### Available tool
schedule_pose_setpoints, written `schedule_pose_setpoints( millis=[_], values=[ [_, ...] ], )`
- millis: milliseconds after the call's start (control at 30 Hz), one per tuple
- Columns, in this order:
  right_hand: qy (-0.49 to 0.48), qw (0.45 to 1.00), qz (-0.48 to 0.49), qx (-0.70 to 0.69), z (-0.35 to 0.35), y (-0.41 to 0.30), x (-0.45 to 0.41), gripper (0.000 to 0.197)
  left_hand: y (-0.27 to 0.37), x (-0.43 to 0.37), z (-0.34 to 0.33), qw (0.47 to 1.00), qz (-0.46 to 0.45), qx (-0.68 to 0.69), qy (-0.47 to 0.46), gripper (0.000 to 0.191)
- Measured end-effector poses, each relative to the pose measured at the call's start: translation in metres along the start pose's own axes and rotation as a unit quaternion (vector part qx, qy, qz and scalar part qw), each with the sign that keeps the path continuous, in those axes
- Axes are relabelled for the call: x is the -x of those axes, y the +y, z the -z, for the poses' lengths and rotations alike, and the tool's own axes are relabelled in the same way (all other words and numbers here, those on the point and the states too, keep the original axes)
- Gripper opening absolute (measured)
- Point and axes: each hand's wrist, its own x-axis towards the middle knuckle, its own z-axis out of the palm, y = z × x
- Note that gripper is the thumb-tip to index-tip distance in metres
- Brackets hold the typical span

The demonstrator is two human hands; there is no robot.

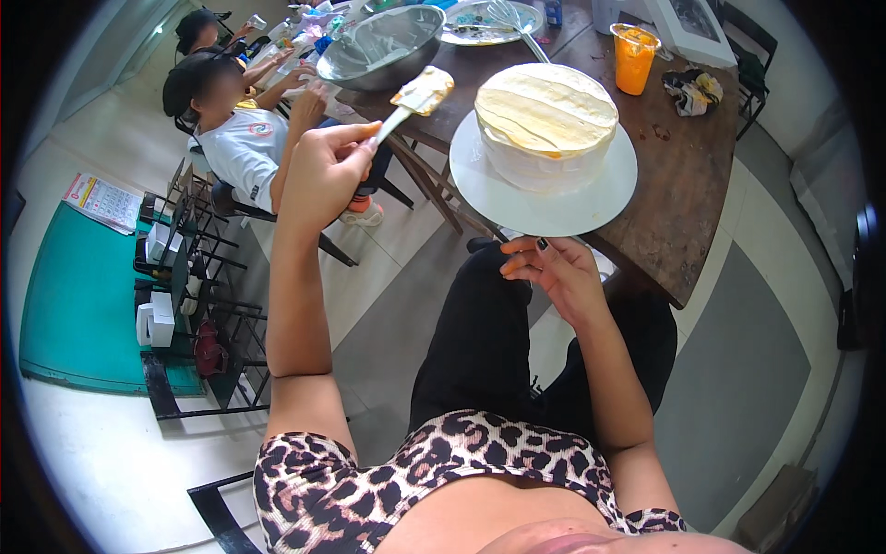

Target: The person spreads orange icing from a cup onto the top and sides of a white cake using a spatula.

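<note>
My left hand (331, 170) is raised left of the cake, closed around the handle of a spatula (423, 92) whose blade is smeared with white and orange frosting. A round cake (547, 128) with white frosted sides and a pale yellow, streaked top stands upright on a round white plate (547, 218). That plate juts past the near edge of the table. My right hand (561, 273) is just below the plate's near rim, its fingers bent and stained orange. Nothing shows between the fingers; whether they touch the rim is unclear.
On the wooden table (682, 187) are a metal mixing bowl (384, 48), a whisk (522, 34) across a smeared tray (471, 31), a plastic cup of orange frosting (633, 59) and a crumpled, stained wrapper (692, 92). Two people sit at the left, the nearer in a white shirt (242, 149).
</note>
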Motion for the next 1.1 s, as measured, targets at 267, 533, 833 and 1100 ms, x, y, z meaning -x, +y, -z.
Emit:
schedule_pose_setpoints(
  millis=[267,533,833,1100],
  values=[
    [0.047,0.998,-0.014,0.048,-0.008,0.004,-0.007,0.035,-0.006,0.030,0.013,0.952,-0.039,0.303,-0.027,0.027],
    [0.140,0.988,0.043,0.052,-0.006,0.004,-0.003,0.027,-0.019,0.039,0.025,0.854,-0.283,0.435,-0.044,0.036],
    [0.111,0.992,0.048,0.044,-0.002,0.014,-0.004,0.028,0.018,0.038,0.022,0.835,-0.368,0.397,0.100,0.033],
    [0.092,0.989,0.070,0.089,0.001,0.004,-0.004,0.030,0.059,-0.006,-0.031,0.850,-0.340,0.383,-0.119,0.034]
  ],
)
